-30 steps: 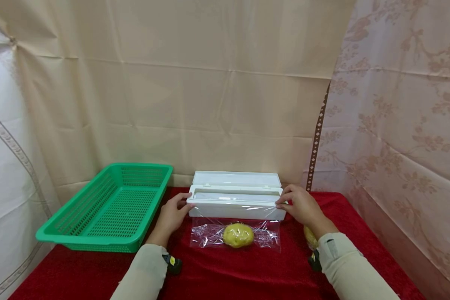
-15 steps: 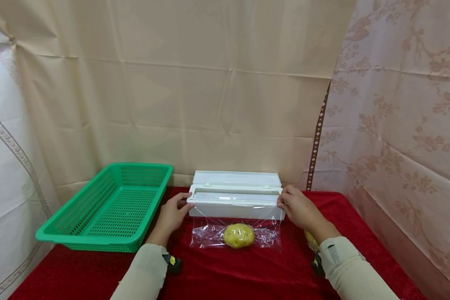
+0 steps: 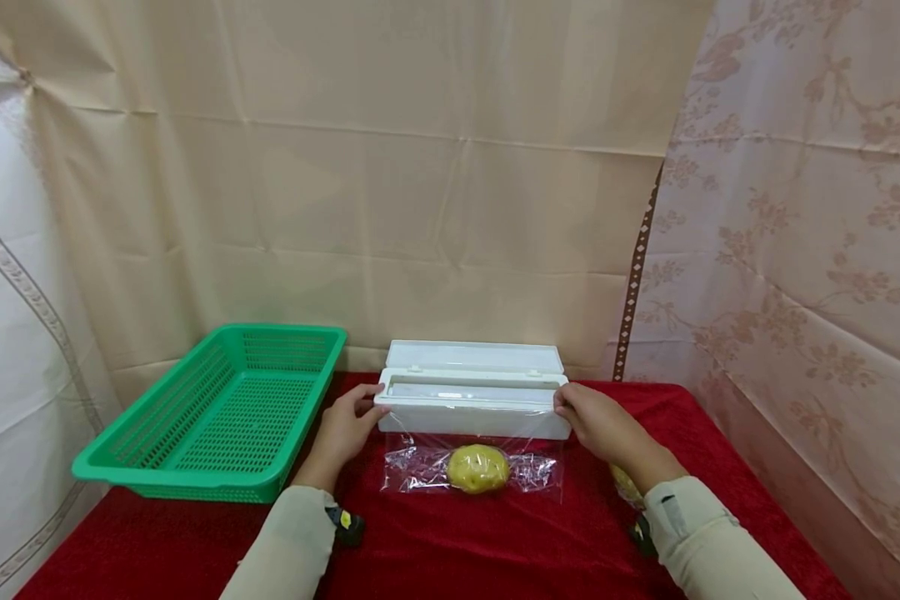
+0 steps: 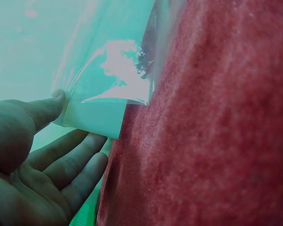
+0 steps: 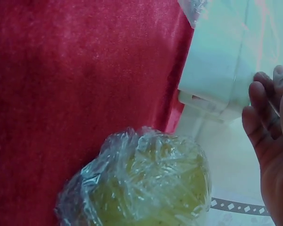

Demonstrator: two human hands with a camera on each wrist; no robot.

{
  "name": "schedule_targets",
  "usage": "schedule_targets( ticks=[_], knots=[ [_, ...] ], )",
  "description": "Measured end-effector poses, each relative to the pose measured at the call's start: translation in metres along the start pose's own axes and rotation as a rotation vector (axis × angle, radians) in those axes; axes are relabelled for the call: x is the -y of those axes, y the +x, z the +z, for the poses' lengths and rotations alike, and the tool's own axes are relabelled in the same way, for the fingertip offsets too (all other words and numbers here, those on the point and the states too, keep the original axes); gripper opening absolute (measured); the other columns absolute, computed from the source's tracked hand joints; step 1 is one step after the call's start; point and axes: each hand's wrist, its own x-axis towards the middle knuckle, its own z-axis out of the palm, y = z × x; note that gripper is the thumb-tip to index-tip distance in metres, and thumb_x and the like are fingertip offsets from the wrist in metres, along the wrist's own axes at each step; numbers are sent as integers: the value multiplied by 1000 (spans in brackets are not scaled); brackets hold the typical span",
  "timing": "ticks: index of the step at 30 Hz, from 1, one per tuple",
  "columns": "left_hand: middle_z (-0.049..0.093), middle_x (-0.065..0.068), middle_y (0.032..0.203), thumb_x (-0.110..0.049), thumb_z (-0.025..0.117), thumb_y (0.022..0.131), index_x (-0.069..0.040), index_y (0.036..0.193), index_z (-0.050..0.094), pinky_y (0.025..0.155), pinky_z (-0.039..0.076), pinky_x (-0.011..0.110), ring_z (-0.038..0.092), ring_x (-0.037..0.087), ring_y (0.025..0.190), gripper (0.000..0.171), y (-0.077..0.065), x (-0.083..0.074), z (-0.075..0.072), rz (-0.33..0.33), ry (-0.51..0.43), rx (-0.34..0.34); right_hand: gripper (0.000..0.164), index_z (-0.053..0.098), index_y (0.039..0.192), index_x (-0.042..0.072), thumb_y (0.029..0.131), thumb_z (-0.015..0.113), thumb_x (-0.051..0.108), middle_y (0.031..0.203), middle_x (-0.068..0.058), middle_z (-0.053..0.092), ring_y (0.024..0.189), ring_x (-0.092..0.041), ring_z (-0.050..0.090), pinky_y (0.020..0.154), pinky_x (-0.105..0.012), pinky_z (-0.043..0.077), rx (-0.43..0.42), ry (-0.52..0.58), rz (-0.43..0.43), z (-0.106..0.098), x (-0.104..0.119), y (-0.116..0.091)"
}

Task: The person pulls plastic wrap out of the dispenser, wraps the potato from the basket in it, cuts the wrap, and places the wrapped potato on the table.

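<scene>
A white cling film dispenser (image 3: 474, 422) stands on the table with its lid (image 3: 476, 357) raised. Clear cling film (image 3: 405, 468) runs from its front edge down over a yellow potato (image 3: 478, 468). My left hand (image 3: 347, 429) grips the dispenser's left end, its thumb at the front edge; in the left wrist view the other fingers (image 4: 75, 162) reach past the corner. At the right front corner, my right hand (image 3: 598, 421) has thumb and fingers drawn together, pinching the cling film's edge; its fingertips are partly hidden. A film-wrapped potato (image 5: 151, 183) lies below the right wrist.
A green plastic basket (image 3: 172, 479) with slotted sides stands at the left. Red velvet cloth (image 3: 450, 554) covers the table. A beige curtain (image 3: 420, 183) hangs close behind the dispenser, and a floral one (image 3: 810, 275) lines the right side.
My right hand's fingers have closed up from a more spread pinch, and the hand has lowered slightly at the right corner. The left hand has stayed put.
</scene>
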Motion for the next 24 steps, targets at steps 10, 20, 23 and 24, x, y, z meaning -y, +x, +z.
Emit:
schedule_targets(
  ticks=[10, 20, 23, 24],
  knots=[
    [69, 17, 131, -23, 73, 98, -17, 143, 60, 98, 56, 53, 68, 35, 118, 47, -1, -1, -1, 39, 21, -16, 17, 63, 88, 15, 90, 77, 6, 73, 12, 57, 69, -4, 51, 66, -31, 49, -42, 20, 3, -1, 2, -1],
    [65, 11, 115, -23, 80, 92, -14, 94, 75, 87, 56, 45, 66, 27, 98, 10, -10, -19, -8, 143, 169, -130, 11, 76, 94, 11, 88, 79, 2, 87, 3, 74, 80, -13, 69, 75, -37, 58, -70, -28, -78, -7, 4, 0],
    [66, 8, 109, -24, 77, 94, -15, 97, 75, 83, 56, 42, 65, 24, 96, 9, -14, -24, -13, 120, 172, -94, 10, 77, 92, 11, 88, 78, 2, 87, 4, 75, 81, -14, 70, 76, -38, 58, -52, -43, -73, -12, 7, -3],
    [67, 7, 109, -24, 76, 95, -15, 99, 75, 83, 56, 41, 65, 23, 96, 9, -16, -24, -14, 116, 171, -81, 10, 77, 92, 12, 88, 78, 2, 87, 5, 75, 82, -13, 70, 77, -39, 58, -40, -44, -62, -13, 8, -5]
  ],
)
